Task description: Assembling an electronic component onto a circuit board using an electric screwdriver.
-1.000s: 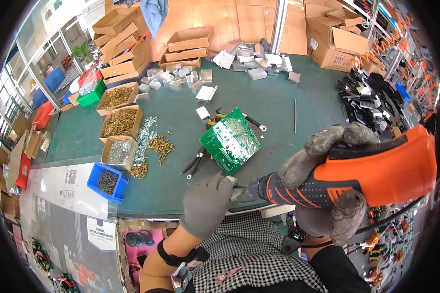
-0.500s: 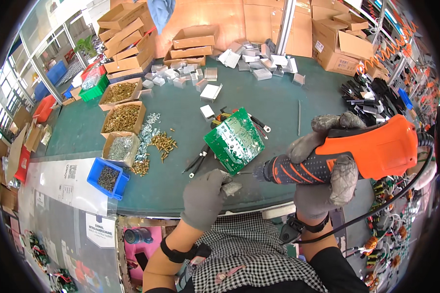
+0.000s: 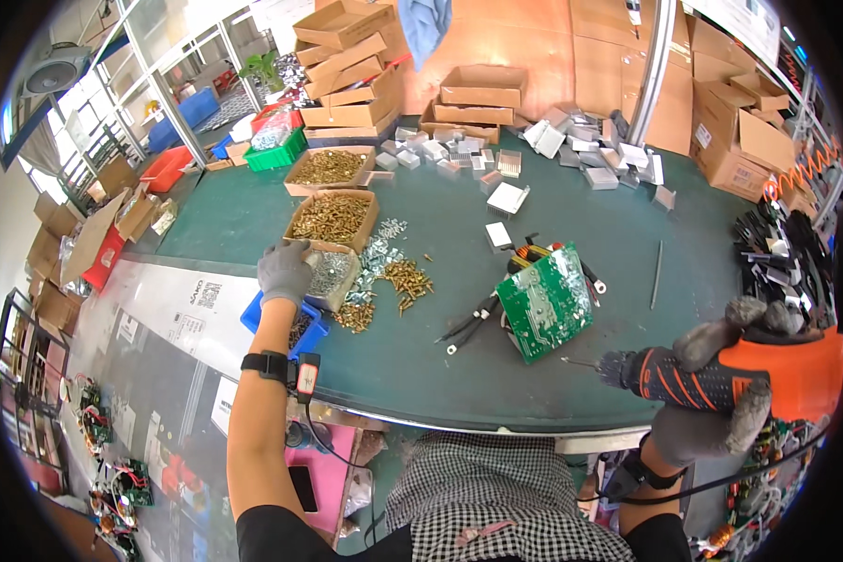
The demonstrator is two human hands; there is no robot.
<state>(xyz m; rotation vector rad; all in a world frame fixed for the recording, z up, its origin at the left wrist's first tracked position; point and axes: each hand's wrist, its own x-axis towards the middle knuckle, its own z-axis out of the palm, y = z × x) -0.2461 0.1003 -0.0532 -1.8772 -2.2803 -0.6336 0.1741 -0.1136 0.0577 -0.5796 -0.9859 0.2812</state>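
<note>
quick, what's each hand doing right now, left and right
Left hand: reaching into the small box of silver screws, fingers curled down on it; a firm grip cannot be told.
Right hand: closed around the orange power screwdriver.

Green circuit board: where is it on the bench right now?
In the head view the green circuit board lies tilted right of centre on the green table, beside black cables, just beyond the orange power screwdriver.
</note>
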